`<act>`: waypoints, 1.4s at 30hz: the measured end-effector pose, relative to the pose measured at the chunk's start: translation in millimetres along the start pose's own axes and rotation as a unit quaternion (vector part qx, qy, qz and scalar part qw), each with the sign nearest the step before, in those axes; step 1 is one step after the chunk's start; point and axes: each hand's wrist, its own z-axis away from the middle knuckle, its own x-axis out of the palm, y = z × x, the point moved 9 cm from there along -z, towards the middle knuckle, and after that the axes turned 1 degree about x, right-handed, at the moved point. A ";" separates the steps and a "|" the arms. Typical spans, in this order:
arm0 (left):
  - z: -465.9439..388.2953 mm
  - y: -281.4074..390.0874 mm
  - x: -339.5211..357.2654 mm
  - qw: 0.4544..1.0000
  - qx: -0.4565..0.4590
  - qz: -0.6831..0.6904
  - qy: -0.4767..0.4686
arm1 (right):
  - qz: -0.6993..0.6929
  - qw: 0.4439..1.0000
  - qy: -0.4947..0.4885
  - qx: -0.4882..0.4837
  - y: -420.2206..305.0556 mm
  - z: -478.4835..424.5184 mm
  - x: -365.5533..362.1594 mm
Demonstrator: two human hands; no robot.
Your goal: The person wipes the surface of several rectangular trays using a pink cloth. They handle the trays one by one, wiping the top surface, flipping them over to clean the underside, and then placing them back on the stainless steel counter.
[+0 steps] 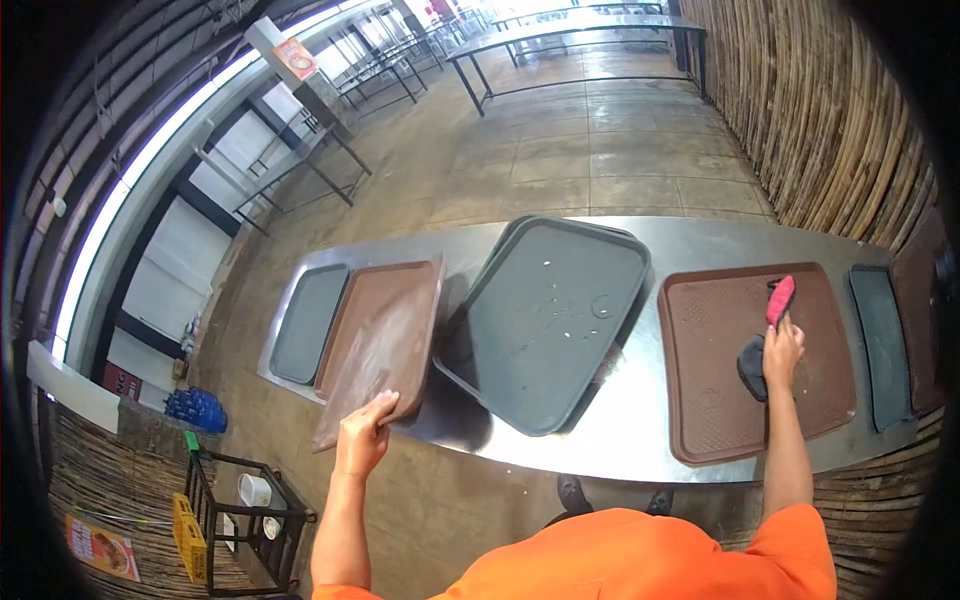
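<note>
My left hand (364,431) grips the near edge of a brown plastic tray (382,352), which is tilted at the left part of the steel table. Under or beside it, a dark grey tray (309,322) lies flat at the table's left end. My right hand (784,349) holds a pink and black cloth (781,298) over a brown textured tray (712,382) on the right. A dark patch by that hand may be part of the cloth or a separate piece. Between my hands, stacked dark grey trays (551,330) lie askew, with small white crumbs on the top one.
The stainless steel table (675,240) carries more trays at its right end, including a dark grey tray (881,349). A black metal cart (247,517) stands on the floor at lower left. Long tables (577,34) stand farther off. A wall of wooden poles (810,112) runs along the right.
</note>
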 end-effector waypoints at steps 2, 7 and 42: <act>24.6 -50.1 36.1 0.999 -0.009 -0.015 -0.048 | -0.005 1.000 0.015 0.001 -1.8 -2.8 -1.6; 56.1 -168.5 97.6 0.957 -0.077 -0.069 -0.272 | 0.037 0.998 0.042 -0.006 19.9 -1.9 7.0; -140.8 335.9 271.0 0.980 -0.059 0.084 -0.173 | 0.088 0.994 0.024 -0.064 88.4 -119.3 -3.9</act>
